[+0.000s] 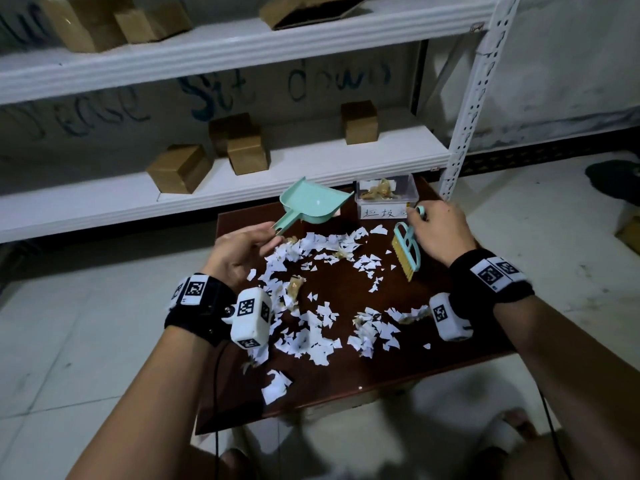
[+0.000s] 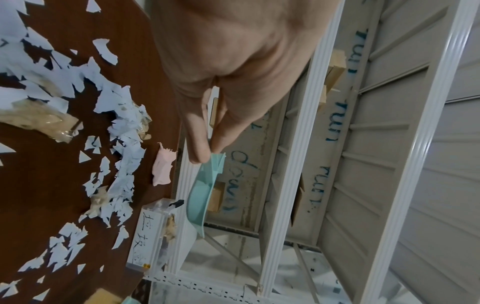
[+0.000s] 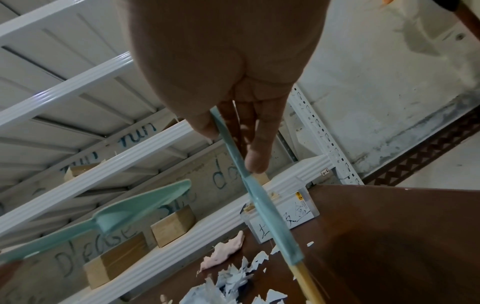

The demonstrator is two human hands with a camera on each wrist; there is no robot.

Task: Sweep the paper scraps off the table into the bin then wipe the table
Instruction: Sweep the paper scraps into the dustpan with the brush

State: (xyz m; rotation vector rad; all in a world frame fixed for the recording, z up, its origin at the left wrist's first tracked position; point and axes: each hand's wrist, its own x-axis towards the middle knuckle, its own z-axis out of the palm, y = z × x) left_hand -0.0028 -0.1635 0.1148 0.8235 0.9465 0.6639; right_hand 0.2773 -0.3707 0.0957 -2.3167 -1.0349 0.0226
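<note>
White paper scraps [image 1: 311, 299] lie scattered over the dark brown table [image 1: 433, 348], mixed with some crumpled tan wrappers [image 1: 294, 285]. My left hand [image 1: 242, 251] pinches the handle of a mint green dustpan [image 1: 311, 206], held tilted above the table's far left part; the dustpan [image 2: 201, 195] hangs from thumb and finger. My right hand [image 1: 436, 230] grips the handle of a mint brush [image 1: 407, 251] whose tan bristles point down toward the scraps; its edge-on handle [image 3: 259, 197] runs between thumb and fingers. A clear plastic bin [image 1: 386, 199] with a handwritten label stands at the far edge.
A pink cloth [image 2: 162, 168] lies at the table's far edge beside the bin. White metal shelving [image 1: 242, 174] with cardboard boxes [image 1: 178, 168] stands right behind the table. Tiled floor surrounds the table; a dark object [image 1: 616, 181] lies on the floor far right.
</note>
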